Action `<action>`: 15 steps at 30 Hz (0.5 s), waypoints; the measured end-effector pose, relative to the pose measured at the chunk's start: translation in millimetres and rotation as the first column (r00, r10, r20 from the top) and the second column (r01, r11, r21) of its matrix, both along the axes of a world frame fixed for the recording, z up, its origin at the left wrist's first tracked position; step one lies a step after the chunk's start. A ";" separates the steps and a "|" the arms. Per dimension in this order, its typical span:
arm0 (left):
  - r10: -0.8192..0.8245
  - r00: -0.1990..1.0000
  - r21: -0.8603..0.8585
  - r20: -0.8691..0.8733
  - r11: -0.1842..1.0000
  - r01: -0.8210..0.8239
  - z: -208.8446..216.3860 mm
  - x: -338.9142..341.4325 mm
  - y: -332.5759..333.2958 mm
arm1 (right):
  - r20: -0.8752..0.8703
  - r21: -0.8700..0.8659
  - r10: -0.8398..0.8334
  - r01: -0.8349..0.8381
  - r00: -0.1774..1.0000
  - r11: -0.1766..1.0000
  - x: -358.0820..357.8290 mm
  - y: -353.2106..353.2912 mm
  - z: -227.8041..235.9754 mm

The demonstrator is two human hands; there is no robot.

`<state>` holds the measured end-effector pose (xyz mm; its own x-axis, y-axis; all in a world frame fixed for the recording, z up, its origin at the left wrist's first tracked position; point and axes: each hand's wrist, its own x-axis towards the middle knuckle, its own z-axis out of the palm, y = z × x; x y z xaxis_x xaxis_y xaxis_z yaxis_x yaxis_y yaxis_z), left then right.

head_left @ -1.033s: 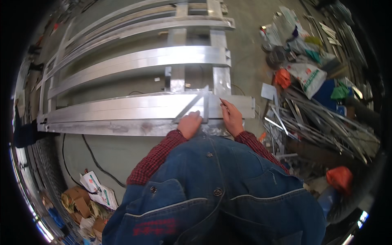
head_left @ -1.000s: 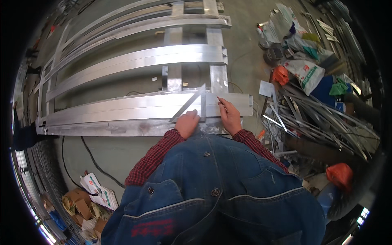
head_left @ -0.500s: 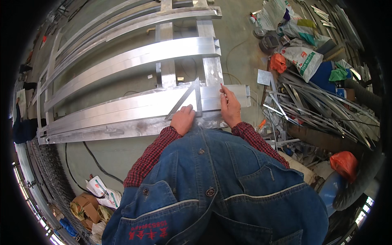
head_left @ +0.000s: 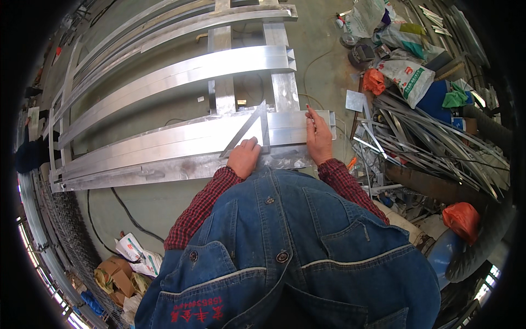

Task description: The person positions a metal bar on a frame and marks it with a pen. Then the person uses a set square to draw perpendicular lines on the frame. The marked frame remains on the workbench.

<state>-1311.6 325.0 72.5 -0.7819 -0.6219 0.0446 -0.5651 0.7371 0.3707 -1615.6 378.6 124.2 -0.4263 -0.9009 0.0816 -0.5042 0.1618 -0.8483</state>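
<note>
A metal set square [head_left: 244,130] lies flat on a long silver aluminium profile [head_left: 159,141] in front of me. My left hand [head_left: 244,158] has its fingers curled over the square's near edge, holding it against the metal. To the right of the square, my right hand [head_left: 319,138] is closed, pinching a thin red pencil [head_left: 309,108] upright between thumb and fingers. Its lower end is hidden by the hand. That hand is over the profile, close to its open right end.
More long profiles [head_left: 241,59] lie parallel beyond, across metal crossbars [head_left: 224,90]. Thin metal strips [head_left: 433,137] are heaped on the right, near sacks [head_left: 405,77] and an orange bag [head_left: 461,222]. A cardboard box [head_left: 118,277] stands lower left; another person [head_left: 33,153] is at far left.
My right hand has moved a little right with the pencil, away from the set square toward the profile's end. The left hand stays on the square.
</note>
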 end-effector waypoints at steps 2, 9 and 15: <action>0.003 1.000 0.008 0.021 1.000 -0.003 0.0 -0.1 0.1 | -0.003 -0.001 0.038 -0.038 0.999 0.999 7.3 -1.3 0.3; -0.027 0.998 0.023 0.050 0.999 0.026 2.1 0.9 -1.2 | -0.043 -0.015 0.063 -0.063 0.997 0.998 8.4 -2.0 0.1; -0.042 0.998 0.043 0.056 0.998 0.040 8.8 0.4 -2.1 | -0.116 -0.030 0.205 -0.210 0.972 0.977 19.8 -1.8 -4.3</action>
<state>-1311.2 322.8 81.3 -0.8072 -0.5897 -0.0263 -0.5559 0.7445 0.3697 -1595.8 376.8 119.9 -0.2167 -0.9635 0.1574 -0.6146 0.0094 -0.7888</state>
